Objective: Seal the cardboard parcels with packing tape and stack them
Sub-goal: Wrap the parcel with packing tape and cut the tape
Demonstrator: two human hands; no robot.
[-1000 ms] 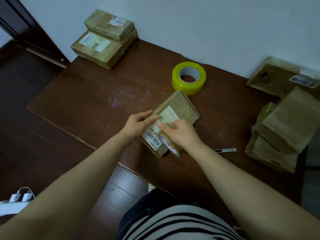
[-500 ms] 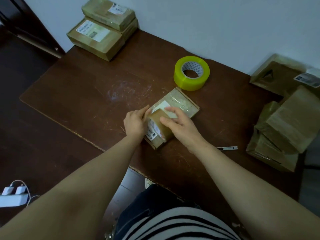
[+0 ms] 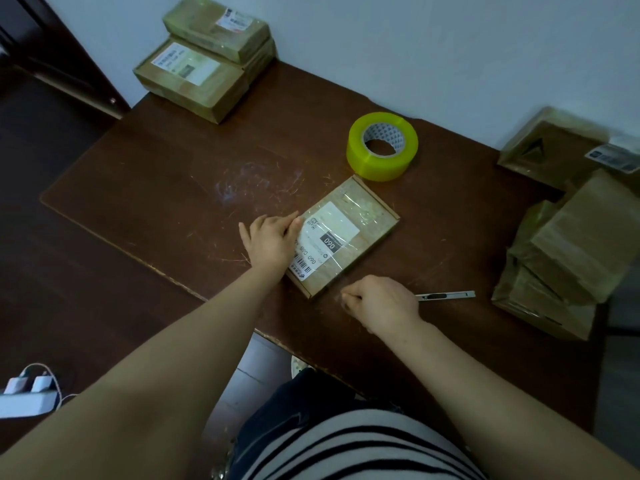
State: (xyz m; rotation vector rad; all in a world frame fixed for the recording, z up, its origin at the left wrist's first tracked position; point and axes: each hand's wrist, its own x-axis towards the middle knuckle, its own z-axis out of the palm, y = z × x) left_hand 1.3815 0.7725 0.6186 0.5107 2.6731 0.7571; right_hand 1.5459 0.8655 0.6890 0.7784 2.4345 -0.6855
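The parcel (image 3: 346,237) lies just before the roll (image 3: 382,145). The left hand (image 3: 272,239) presses flat on the parcel's left edge. The right hand (image 3: 381,303) is curled at its near corner — whether it pinches anything is unclear. Unpressed, the tape (image 3: 363,211) could wrinkle or lift.

Both forearms (image 3: 173,375) are bare from the left hand (image 3: 272,242) and the right hand (image 3: 381,303) back to the lower edge of view. Below the right hand, between the arms, shows a top (image 3: 363,445) with broad black and white stripes, dark fabric (image 3: 294,403) bunched just above it
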